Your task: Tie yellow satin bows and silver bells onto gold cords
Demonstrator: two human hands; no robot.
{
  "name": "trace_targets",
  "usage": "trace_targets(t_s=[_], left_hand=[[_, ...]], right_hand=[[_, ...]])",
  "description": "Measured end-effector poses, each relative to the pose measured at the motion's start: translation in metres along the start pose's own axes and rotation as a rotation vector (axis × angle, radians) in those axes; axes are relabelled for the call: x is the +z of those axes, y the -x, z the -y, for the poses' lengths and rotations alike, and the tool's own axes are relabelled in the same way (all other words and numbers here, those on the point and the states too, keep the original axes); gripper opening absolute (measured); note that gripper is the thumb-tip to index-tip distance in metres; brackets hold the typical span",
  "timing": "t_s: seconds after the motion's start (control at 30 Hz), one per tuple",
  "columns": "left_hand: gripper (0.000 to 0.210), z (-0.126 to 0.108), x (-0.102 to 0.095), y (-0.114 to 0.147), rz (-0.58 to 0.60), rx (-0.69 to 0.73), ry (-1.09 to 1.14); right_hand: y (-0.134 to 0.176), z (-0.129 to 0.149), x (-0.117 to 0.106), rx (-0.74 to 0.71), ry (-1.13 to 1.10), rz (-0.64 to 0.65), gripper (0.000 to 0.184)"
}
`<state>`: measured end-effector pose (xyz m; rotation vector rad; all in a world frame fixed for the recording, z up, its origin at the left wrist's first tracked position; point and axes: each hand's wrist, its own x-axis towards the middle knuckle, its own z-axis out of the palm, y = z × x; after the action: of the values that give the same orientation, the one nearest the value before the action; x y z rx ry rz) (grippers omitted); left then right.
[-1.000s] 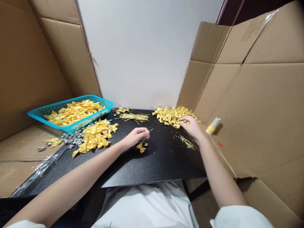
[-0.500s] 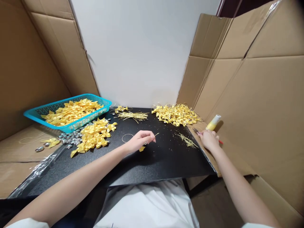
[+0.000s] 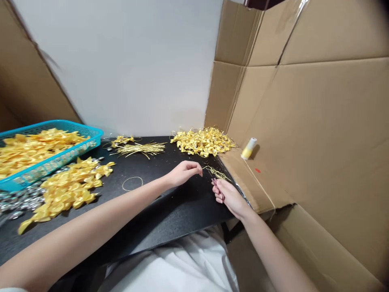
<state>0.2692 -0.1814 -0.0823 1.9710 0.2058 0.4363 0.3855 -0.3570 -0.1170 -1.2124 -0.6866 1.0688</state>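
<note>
While the right hand (image 3: 224,192) is closed around a small pink-handled tool (image 3: 216,183), the left hand (image 3: 184,173) has its fingers curled and pinches a gold cord (image 3: 206,166). A cord loop (image 3: 133,177) lies on the black tabletop (image 3: 170,219), beyond the left forearm. Cord offcuts (image 3: 220,174) lie just past the tool; yellow bows (image 3: 203,142) are piled behind.

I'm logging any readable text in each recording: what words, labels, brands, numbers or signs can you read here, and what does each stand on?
No text can be read.
Cardboard panel: no print seen.
Basket: no lettering seen.
Spool: no label legible; too small to rule one out.
Red patch on the cardboard: too small to tell whether it is print.
Tool in the right hand: too small to tell.
</note>
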Motion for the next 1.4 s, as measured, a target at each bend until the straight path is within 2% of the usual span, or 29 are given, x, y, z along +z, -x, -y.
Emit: trace_targets(t_s=[0.17,0.37,1.4], left_hand=[[0.026,0.005,0.014,-0.017,0.051,0.017,0.000],[0.023,0.001,0.023,-0.026,0.108,0.030,0.023],[0.022,0.005,0.027,-0.038,0.163,0.038,-0.004]], right_hand=[[-0.004,0.004,-0.012,0.006,-0.034,-0.004,0.051],[-0.006,0.007,-0.014,0.018,-0.079,-0.028,0.048],[-0.009,0.006,-0.018,0.005,-0.163,-0.075,0.049]])
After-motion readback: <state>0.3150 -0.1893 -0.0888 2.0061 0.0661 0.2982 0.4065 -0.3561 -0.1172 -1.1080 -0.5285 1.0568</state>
